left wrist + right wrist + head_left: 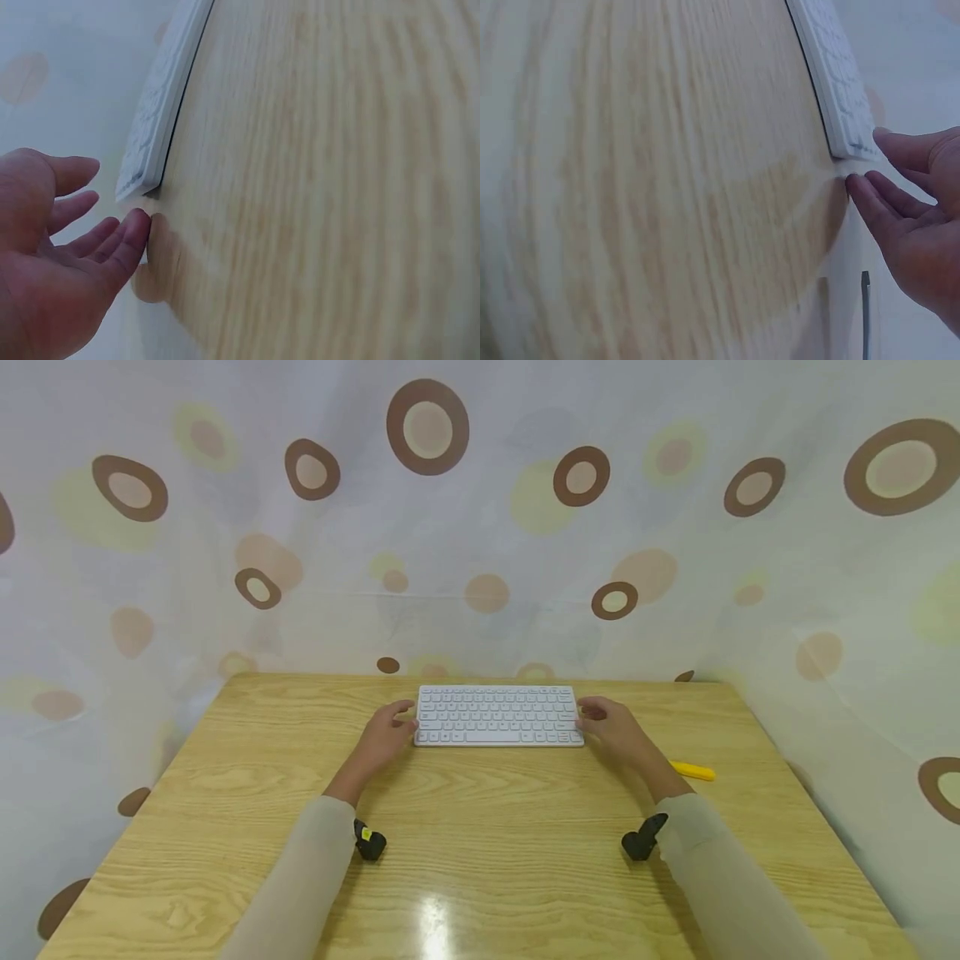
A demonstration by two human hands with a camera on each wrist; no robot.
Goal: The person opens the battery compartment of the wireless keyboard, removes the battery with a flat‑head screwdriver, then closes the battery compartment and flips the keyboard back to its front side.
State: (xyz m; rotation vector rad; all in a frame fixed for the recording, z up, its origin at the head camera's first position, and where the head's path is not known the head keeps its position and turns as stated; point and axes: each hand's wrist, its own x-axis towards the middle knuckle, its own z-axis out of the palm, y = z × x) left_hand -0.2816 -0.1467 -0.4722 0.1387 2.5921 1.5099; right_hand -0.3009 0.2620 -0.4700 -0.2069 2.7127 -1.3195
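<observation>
- White keyboard [497,716] lies flat on the table [487,802], keys up, long front edge facing the person; task's thing, taken as landmark.
- Left hand [386,732] just beside the keyboard's left end, thumb at that edge; contact or a thin gap, can't tell.
- Left fingers [127,247] loosely bent, thumb spread away from them, pinching nothing.
- Right hand [611,727] mirrors it at the keyboard's right end, thumb tip close to the corner; touch unclear.
- Right fingers [866,199] also relaxed, thumb apart, nothing pinched.
- Yellow item [693,770] to the right of the keyboard and nearer the person, partly hidden by the right forearm; type unclear.
- Patterned cloth [487,527] hangs beyond the keyboard.
- Step, my read: both hands placed at the keyboard's two ends, either positioning it or letting go; one moment can't settle which.
- Next move, judged: if adjusting, close thumb and fingers on both ends evenly so the keyboard stays square; if done, draw hands straight outward without nudging it.
</observation>
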